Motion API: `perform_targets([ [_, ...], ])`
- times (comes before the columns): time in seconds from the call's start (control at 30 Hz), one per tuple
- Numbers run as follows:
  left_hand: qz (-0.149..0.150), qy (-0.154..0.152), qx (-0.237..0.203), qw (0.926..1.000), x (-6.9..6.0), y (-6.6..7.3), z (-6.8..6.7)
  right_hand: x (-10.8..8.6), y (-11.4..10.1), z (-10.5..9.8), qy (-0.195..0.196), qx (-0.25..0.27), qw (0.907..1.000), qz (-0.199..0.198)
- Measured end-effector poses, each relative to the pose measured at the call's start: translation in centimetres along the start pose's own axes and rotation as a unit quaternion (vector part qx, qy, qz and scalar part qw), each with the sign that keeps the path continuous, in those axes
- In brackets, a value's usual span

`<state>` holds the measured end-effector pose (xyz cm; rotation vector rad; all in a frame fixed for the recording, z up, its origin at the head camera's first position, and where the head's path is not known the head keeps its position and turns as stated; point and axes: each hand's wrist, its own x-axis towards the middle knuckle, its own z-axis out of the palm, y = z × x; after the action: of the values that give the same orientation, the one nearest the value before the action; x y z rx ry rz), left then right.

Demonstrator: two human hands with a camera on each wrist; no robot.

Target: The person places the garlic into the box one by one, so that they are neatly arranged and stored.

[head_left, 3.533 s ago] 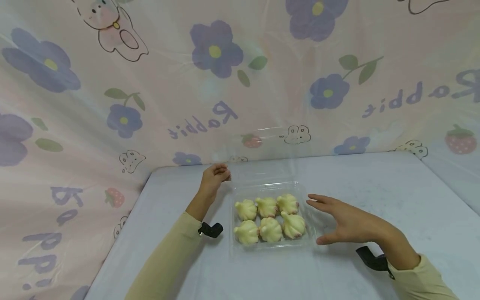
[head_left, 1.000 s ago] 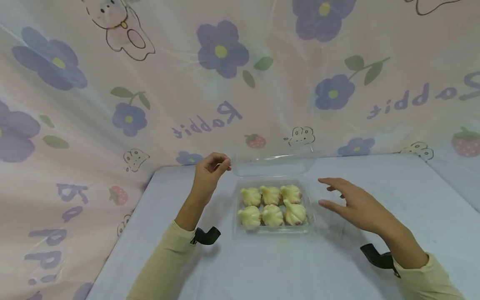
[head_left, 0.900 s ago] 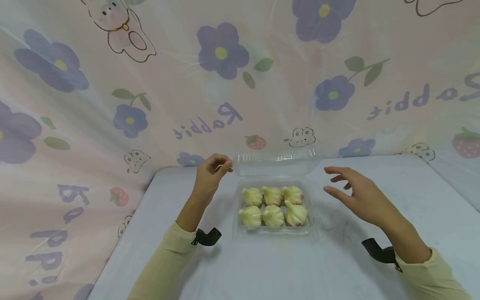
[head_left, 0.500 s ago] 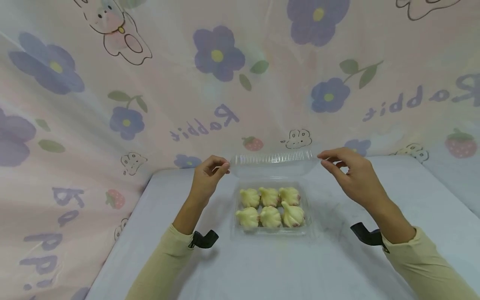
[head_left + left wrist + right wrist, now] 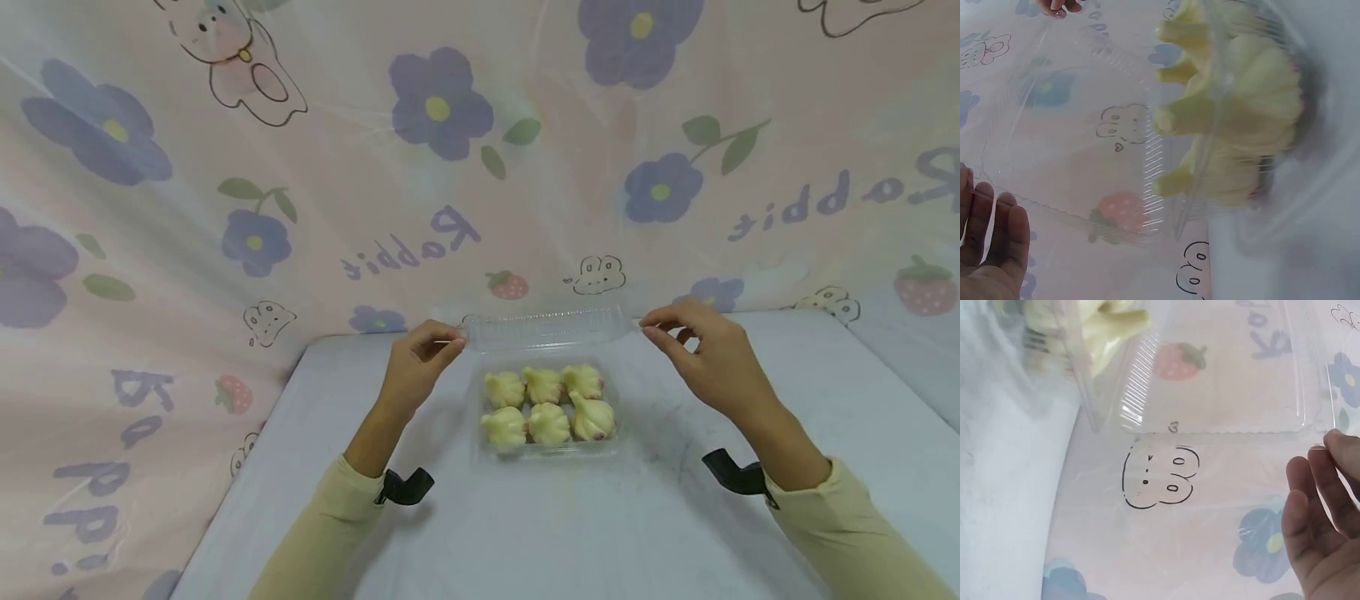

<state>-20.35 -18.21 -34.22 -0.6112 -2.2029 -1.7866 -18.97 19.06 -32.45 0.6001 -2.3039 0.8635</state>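
Several pale garlic bulbs (image 5: 549, 423) sit in two rows inside a clear plastic clamshell box (image 5: 543, 450) on the table, stems pointing various ways. The hinged lid (image 5: 551, 331) stands raised at the back of the box. My left hand (image 5: 418, 367) pinches the lid's left corner between thumb and fingers. At the opposite corner, my right hand (image 5: 703, 358) pinches the lid's edge. Stretched between both hands, the clear lid (image 5: 1066, 131) also shows in the left wrist view, with the bulbs (image 5: 1247, 94) beside it. In the right wrist view, my fingertips (image 5: 1335, 439) meet the lid corner.
The box stands on a table with a white cover (image 5: 555, 533). Behind and to the left hangs a pink curtain (image 5: 315, 183) with flowers, rabbits and strawberries. A black wrist mount (image 5: 408, 486) sits at the left sleeve, another mount (image 5: 731, 473) at the right.
My right hand has gone from open beside the box, up and away from me, to the lid's right corner, which it now pinches. The lid has tilted lower; my left hand stays at its left corner.
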Motion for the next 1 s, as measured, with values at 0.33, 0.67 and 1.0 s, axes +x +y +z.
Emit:
perform_targets([
  [0.33, 0.052, -0.021, 0.028, 0.9980, -1.8, -0.8, 0.4, -2.4, 0.7, 0.6, -0.017, -0.008, 0.9997, 0.015],
  [0.67, 0.073, -0.010, 0.132, 0.9885, -3.7, -1.1, 0.7, -4.1, 0.9, 0.9, -0.029, -0.006, 0.9996, 0.004],
  [1.0, 0.072, -0.001, 0.173, 0.9822, -4.9, -1.2, 0.9, -5.3, 1.3, 1.2, -0.043, -0.001, 0.9990, -0.011],
])
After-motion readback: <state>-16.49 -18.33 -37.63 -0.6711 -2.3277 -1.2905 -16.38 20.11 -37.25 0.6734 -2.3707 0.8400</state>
